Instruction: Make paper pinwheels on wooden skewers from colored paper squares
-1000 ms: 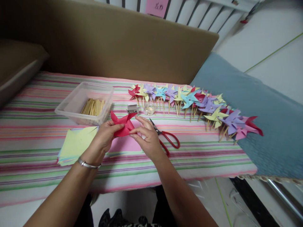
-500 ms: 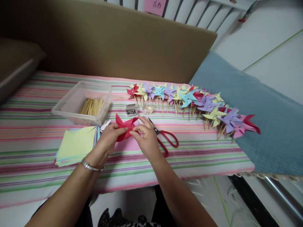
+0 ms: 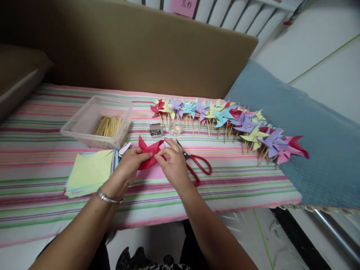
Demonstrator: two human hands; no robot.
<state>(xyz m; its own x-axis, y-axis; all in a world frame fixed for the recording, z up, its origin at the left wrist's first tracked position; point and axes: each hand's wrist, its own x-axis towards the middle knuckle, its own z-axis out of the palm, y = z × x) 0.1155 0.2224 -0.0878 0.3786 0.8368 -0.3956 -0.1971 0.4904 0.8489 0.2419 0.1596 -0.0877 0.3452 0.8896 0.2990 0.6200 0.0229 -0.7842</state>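
Both hands hold a red paper pinwheel (image 3: 149, 150) just above the striped cloth. My left hand (image 3: 128, 167), with a silver bangle on the wrist, grips its left side with curled fingers. My right hand (image 3: 174, 165) pinches the folded points at its centre. Under the pinwheel lies a pink paper sheet (image 3: 150, 172). Red-handled scissors (image 3: 197, 165) rest right beside my right hand.
A clear plastic box (image 3: 90, 116) of wooden sticks stands at the left, a stack of coloured paper squares (image 3: 90, 172) in front of it. A small pin box (image 3: 155, 130) and a glass dish (image 3: 176, 129) sit behind my hands. Several finished pinwheels (image 3: 225, 118) lie in a row to the right.
The hands and red pinwheel have stayed in nearly the same spot; the fingers have shifted slightly on the paper, the right fingertips closing in on its centre.
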